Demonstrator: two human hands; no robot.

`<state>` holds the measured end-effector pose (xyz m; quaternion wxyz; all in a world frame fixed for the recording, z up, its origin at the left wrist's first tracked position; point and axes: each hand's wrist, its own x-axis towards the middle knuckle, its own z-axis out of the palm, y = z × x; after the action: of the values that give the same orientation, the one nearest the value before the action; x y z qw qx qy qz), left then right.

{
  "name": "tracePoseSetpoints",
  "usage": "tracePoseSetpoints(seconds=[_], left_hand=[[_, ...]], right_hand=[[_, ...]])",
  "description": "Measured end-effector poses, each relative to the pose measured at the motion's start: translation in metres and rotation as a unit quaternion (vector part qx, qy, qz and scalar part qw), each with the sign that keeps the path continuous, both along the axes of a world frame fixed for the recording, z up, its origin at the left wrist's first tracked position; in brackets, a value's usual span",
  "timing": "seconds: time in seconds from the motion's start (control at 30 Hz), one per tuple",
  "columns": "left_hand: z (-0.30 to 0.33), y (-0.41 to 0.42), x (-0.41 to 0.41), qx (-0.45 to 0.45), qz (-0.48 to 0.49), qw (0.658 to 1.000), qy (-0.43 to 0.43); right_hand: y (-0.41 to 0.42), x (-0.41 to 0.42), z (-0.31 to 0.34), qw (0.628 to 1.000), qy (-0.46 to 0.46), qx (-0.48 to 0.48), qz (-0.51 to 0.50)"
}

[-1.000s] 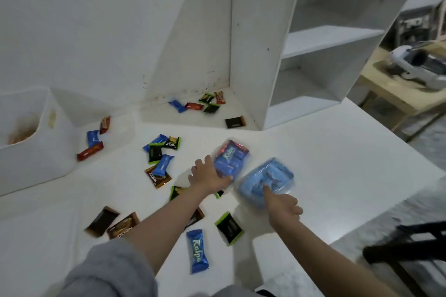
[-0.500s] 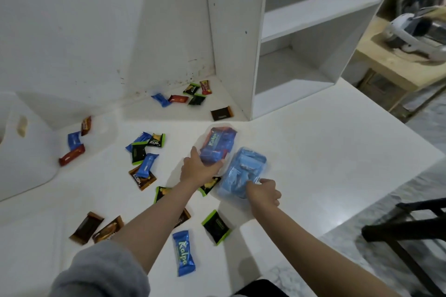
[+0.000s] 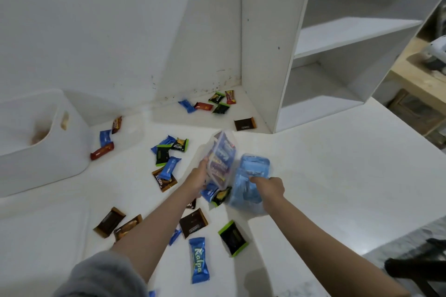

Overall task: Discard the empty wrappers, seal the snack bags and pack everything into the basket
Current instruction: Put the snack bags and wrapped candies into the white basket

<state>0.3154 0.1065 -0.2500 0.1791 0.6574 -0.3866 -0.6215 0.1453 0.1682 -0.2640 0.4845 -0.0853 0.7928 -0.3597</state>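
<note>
Both clear snack bags (image 3: pixel 220 159) now lifted; L hand (image 3: pixel 199 177) & R hand (image 3: pixel 269 187) each grip one.

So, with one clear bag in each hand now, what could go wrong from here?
1. The left hand grips the tilted bag of mixed candy by one edge; if unsealed, pieces may spill.
2. The right hand holds the bag of blue candy right beside it; the two could bump.
3. Loose candies, like the blue one, lie under the forearms and could be swept off the table.
</note>
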Motion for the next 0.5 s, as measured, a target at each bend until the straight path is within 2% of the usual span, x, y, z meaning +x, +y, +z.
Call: tracePoseSetpoints(seconds=[0.1,0.17,0.23,0.5], left_hand=[[-0.002,-0.005,0.016,-0.076,0.05,0.99,-0.106],[0.003,-0.01,0.024,-0.161,0.05,0.978,-0.124],[0.007,-0.015,0.03,-0.209,0.028,0.969,-0.128],[0.005,-0.033,0.041,-0.178,0.035,0.976,-0.122]], right_hand=[[-0.004,0.007,0.007,0.999,0.014,-0.015,0.031],[-0.008,0.01,0.009,0.998,0.021,-0.018,0.048],[-0.01,0.012,0.015,0.998,0.03,-0.017,0.05],[-0.053,0.033,0.046,0.985,0.048,-0.136,0.092]])
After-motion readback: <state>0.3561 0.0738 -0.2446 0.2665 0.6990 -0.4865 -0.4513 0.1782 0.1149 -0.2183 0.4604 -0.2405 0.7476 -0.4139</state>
